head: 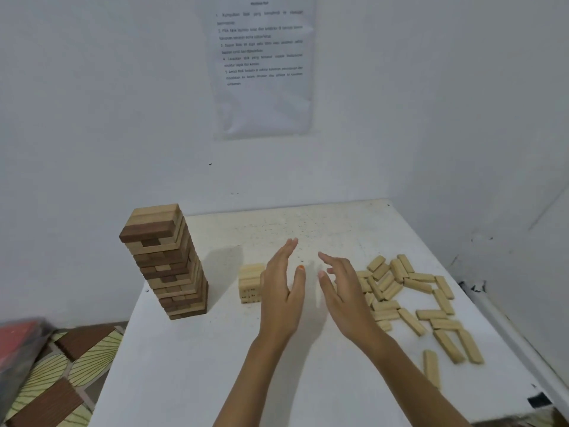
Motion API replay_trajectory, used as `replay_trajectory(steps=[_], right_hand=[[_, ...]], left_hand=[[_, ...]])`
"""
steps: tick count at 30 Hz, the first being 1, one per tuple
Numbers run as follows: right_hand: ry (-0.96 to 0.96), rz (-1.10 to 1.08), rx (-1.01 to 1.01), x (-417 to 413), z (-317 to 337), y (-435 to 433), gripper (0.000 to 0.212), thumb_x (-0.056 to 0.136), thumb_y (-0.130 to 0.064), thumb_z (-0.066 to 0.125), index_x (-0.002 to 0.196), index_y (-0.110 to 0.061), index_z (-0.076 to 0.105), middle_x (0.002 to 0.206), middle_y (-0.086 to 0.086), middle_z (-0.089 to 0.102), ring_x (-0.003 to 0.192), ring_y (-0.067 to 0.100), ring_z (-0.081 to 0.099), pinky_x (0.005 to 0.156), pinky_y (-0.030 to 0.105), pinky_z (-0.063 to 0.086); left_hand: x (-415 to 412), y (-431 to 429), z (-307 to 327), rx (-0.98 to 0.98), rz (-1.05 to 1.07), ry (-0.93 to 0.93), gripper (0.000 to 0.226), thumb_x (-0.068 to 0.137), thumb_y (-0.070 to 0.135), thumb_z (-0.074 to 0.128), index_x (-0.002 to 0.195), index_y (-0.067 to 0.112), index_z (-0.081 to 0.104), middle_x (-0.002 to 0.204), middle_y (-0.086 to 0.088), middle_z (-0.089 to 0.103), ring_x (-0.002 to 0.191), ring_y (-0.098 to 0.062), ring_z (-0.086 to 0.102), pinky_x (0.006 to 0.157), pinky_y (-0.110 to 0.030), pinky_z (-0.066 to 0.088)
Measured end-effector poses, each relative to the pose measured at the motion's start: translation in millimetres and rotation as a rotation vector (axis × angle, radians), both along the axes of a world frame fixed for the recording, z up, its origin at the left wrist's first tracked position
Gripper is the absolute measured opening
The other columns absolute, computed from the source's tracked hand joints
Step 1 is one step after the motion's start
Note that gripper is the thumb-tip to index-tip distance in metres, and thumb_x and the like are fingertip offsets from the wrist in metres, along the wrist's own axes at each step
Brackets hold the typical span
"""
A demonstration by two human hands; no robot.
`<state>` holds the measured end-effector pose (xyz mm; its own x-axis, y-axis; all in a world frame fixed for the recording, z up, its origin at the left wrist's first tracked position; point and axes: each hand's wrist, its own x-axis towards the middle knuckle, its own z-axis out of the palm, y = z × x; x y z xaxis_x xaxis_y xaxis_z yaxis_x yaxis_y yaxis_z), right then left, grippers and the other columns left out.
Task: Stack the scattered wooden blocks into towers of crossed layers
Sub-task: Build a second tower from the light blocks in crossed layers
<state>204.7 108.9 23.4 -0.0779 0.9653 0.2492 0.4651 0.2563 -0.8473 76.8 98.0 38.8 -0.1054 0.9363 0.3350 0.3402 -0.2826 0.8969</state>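
Note:
A tall tower (167, 263) of light and dark wooden blocks in crossed layers stands at the table's left edge. A short stack (250, 283) of pale blocks sits near the middle, partly hidden behind my left hand (283, 291). Several pale loose blocks (412, 303) lie scattered on the right side of the table. My left hand is held edge-on with straight fingers, just right of the short stack, holding nothing. My right hand (341, 291) hovers with straight, spread fingers between the stack and the loose blocks, also holding nothing.
The white table (191, 365) stands in a corner between white walls, with a printed sheet (261, 63) taped on the back wall. To the left, below the table, lies a patterned floor (61, 380) and a red blurred object (18, 337).

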Motion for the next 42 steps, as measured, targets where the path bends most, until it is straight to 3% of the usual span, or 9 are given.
replay_trajectory(steps=[6,10,14,17,25,30,34,38,42], right_hand=[[-0.006,-0.123,0.028,57,-14,-18,0.027,0.1,-0.022,0.047,0.125,-0.031,0.05,0.121,-0.01,0.051,0.116,0.005,0.046,0.096,0.014,0.036],[-0.102,-0.225,0.021,95,-29,-29,0.024,0.096,-0.013,0.05,0.116,-0.022,0.06,0.11,-0.007,0.059,0.108,0.012,0.05,0.091,0.02,0.039],[-0.201,-0.353,0.048,126,-45,-40,0.024,0.089,-0.002,0.061,0.108,-0.016,0.066,0.102,-0.002,0.062,0.099,0.018,0.053,0.086,0.033,0.046],[-0.255,-0.412,0.023,141,-51,-44,0.022,0.086,-0.004,0.067,0.106,-0.011,0.069,0.099,0.001,0.066,0.097,0.019,0.052,0.082,0.03,0.043],[-0.368,-0.304,-0.025,145,-57,-41,0.028,0.086,-0.014,0.07,0.114,-0.014,0.069,0.104,0.0,0.069,0.1,0.022,0.053,0.086,0.036,0.046],[-0.356,-0.339,0.03,142,-62,-40,0.031,0.083,-0.003,0.07,0.113,-0.012,0.068,0.098,0.002,0.066,0.094,0.024,0.055,0.08,0.038,0.05],[-0.24,-0.382,0.069,143,-59,-39,0.038,0.081,0.001,0.07,0.117,-0.011,0.065,0.09,0.001,0.06,0.088,0.02,0.053,0.079,0.036,0.05],[-0.045,-0.381,-0.008,143,-43,-35,0.044,0.089,0.001,0.056,0.123,-0.027,0.055,0.098,-0.005,0.044,0.073,0.004,0.049,0.068,0.014,0.045],[-0.05,-0.339,-0.1,146,-36,-24,0.028,0.09,0.005,0.048,0.109,-0.016,0.052,0.111,0.002,0.038,0.073,0.005,0.045,0.067,0.007,0.041]], left_hand=[[44,-10,-13,-0.028,-0.13,0.126,0.04,0.091,0.026,0.042,0.129,0.04,0.046,0.13,0.031,0.046,0.126,0.008,0.039,0.113,-0.035,0.027],[69,-15,-27,-0.086,-0.225,0.199,0.036,0.089,0.03,0.044,0.122,0.042,0.047,0.122,0.03,0.049,0.117,0.003,0.043,0.106,-0.032,0.029],[85,-13,-44,-0.093,-0.23,0.28,0.025,0.09,0.021,0.061,0.115,0.025,0.065,0.111,0.015,0.063,0.104,-0.007,0.055,0.096,-0.038,0.044],[95,-11,-47,-0.102,-0.29,0.318,0.018,0.087,0.018,0.068,0.104,0.02,0.07,0.097,0.011,0.066,0.09,-0.007,0.059,0.087,-0.036,0.05],[105,-9,-53,-0.08,-0.356,0.55,0.035,0.082,0.021,0.073,0.116,0.018,0.065,0.105,0.004,0.06,0.092,-0.011,0.056,0.082,-0.026,0.046],[104,-9,-54,-0.1,-0.386,0.446,0.037,0.083,0.012,0.073,0.118,0.018,0.063,0.105,0.01,0.053,0.083,0.001,0.048,0.074,-0.005,0.038],[106,-12,-51,-0.06,-0.351,0.245,0.035,0.084,0.013,0.074,0.117,0.019,0.063,0.104,0.015,0.052,0.088,-0.003,0.054,0.078,-0.009,0.043],[112,-9,-54,-0.102,-0.296,0.123,0.033,0.094,0.02,0.062,0.126,0.024,0.059,0.103,0.009,0.061,0.094,-0.007,0.057,0.08,-0.015,0.046],[116,-4,-54,-0.14,-0.26,0.09,0.028,0.102,0.025,0.043,0.127,0.025,0.057,0.111,0.005,0.059,0.101,-0.005,0.056,0.083,-0.014,0.043]])
